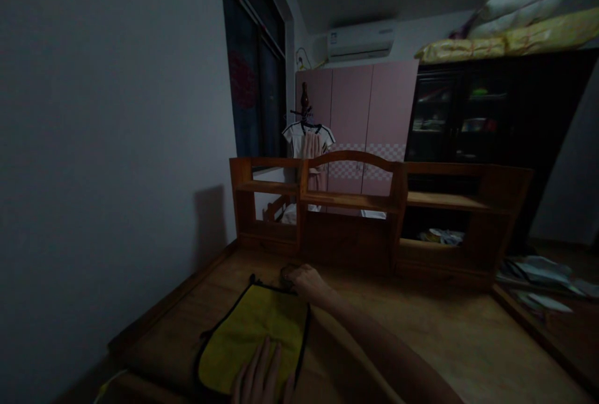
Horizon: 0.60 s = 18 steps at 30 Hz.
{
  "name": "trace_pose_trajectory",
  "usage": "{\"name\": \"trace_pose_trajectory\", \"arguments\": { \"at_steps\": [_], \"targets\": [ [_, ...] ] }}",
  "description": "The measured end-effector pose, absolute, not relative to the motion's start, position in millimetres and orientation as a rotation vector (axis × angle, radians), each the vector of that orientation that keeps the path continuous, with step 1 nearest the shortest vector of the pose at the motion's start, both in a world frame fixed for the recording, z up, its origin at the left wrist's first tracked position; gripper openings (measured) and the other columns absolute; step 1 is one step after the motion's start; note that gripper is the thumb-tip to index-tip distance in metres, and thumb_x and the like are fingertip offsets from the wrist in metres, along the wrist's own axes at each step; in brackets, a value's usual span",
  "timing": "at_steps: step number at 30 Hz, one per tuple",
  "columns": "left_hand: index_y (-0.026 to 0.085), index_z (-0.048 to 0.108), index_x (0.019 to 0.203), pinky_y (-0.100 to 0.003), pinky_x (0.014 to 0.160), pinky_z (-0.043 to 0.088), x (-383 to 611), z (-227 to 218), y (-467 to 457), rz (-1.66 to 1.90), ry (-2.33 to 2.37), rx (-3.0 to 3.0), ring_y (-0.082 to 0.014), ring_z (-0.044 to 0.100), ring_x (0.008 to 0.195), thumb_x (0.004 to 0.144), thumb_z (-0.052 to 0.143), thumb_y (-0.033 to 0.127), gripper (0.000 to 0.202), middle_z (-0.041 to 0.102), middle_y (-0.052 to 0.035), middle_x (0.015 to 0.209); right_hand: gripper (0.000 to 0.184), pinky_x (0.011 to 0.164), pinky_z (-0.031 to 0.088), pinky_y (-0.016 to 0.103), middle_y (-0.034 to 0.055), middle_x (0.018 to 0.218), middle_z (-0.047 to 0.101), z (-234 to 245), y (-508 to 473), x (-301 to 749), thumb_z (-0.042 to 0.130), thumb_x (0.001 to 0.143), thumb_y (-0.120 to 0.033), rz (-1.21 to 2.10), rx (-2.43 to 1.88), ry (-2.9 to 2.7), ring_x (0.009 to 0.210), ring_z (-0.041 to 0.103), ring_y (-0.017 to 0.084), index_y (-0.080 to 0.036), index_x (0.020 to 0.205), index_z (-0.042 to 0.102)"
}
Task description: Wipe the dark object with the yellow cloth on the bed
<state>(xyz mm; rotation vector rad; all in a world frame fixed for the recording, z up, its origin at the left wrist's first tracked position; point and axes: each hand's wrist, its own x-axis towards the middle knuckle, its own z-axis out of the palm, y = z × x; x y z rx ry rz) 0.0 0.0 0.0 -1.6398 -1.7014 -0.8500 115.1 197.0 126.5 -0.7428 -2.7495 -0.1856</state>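
Observation:
A yellow cloth with a black border (pixel 262 320) lies spread on the wooden bed-like surface (pixel 397 320), close to the wall on the left. My left hand (pixel 262 374) rests on the cloth's near part, fingers stretched out and palm down. Beyond the cloth's far right corner, my right hand (pixel 306 282) is closed, its forearm crossing from the lower right. By its fingertips there is a small dark thing, too dim to name. A black tab or cord end (pixel 253 278) sticks out at the cloth's far left corner.
A wooden shelf unit (pixel 349 202) stands across the far end. Behind it are a pink wardrobe (pixel 350 101), a hanging shirt (pixel 296 136) and a dark cabinet (pixel 496 105). Papers (pixel 538 270) lie beyond the right edge. The plain wall (pixel 116 142) bounds the left side.

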Motion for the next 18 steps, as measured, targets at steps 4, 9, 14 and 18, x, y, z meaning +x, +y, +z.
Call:
{"name": "trace_pose_trajectory", "arguments": {
  "at_steps": [4,9,14,18],
  "targets": [
    [0.032,0.056,0.120,-0.038,0.084,0.048,-15.2,0.8,-3.1,-0.723,-1.634,-1.763,-0.0239,0.058,0.108,0.077,0.055,0.046,0.046,0.059,-0.0049,0.124,0.027,0.090,0.033,0.032,0.0045,0.106,0.064,127.8,185.9,168.0,0.052,0.087,-0.013,-0.192,-0.727,-2.723,0.099,0.056,0.019,-0.020,0.113,0.054],
    [0.036,0.059,0.116,-0.035,0.080,0.053,-28.5,-4.4,-1.0,-0.814,-1.588,-1.973,-0.0228,0.061,0.106,0.078,0.053,0.039,0.038,0.064,-0.0008,0.116,0.030,0.089,0.034,0.033,0.0053,0.102,0.064,124.0,165.9,251.9,0.052,0.090,-0.020,-0.209,-0.689,-2.601,0.094,0.057,0.018,-0.022,0.120,0.049],
    [0.030,0.068,0.102,-0.036,0.084,0.052,-29.2,-11.0,-2.8,-1.278,-1.952,-1.970,-0.0241,0.063,0.101,0.079,0.046,0.035,0.032,0.068,-0.0022,0.110,0.022,0.089,0.034,0.037,0.0026,0.096,0.065,110.4,143.2,322.5,0.061,0.085,-0.022,-0.197,-0.841,-2.555,0.089,0.057,0.021,-0.025,0.106,0.055],
    [0.020,0.067,0.103,-0.041,0.092,0.045,-20.2,10.0,14.6,-1.651,-2.302,-1.750,-0.0291,0.058,0.108,0.081,0.040,0.042,0.041,0.060,-0.0111,0.122,0.018,0.087,0.036,0.037,0.0023,0.093,0.064,99.3,135.6,359.3,0.058,0.085,-0.017,-0.205,-0.954,-2.524,0.087,0.056,0.021,-0.024,0.102,0.057]
  ]
}}
